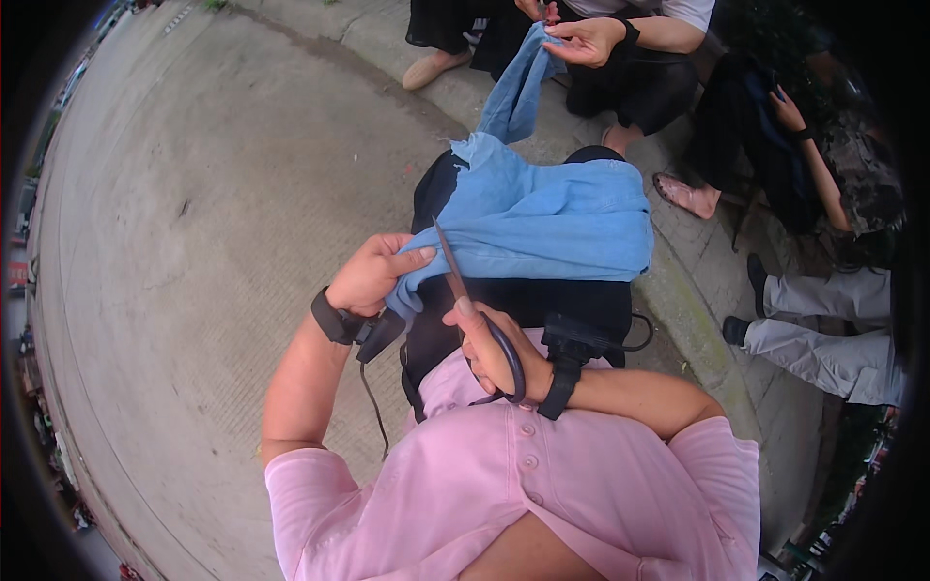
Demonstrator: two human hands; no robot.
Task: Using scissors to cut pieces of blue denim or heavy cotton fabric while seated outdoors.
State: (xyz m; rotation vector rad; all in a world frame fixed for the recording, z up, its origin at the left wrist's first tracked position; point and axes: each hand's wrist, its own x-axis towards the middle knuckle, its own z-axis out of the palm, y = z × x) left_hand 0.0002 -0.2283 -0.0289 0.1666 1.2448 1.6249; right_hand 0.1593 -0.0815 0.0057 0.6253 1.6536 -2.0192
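Note:
Across my lap lies a light blue denim cloth (pixel 552 208), with a ragged, frayed edge at its far left. My left hand (pixel 373 274) pinches the cloth's near left corner between thumb and fingers, and a bit of fabric hangs below it. In my right hand (pixel 492 349) is a pair of scissors (pixel 451 266) with dark looped handles. Their blades point up and away, and the tips lie at the cloth just right of my left thumb. Whether fabric sits between the blades I cannot tell.
Ahead of me a seated person's hands (pixel 586 44) hold another strip of blue denim (pixel 518 97), which hangs close to my cloth. More people sit to the right, one with light trousers (pixel 823 334). A cable (pixel 373 412) dangles from my left wrist. Concrete pavement (pixel 213 242) stretches leftward.

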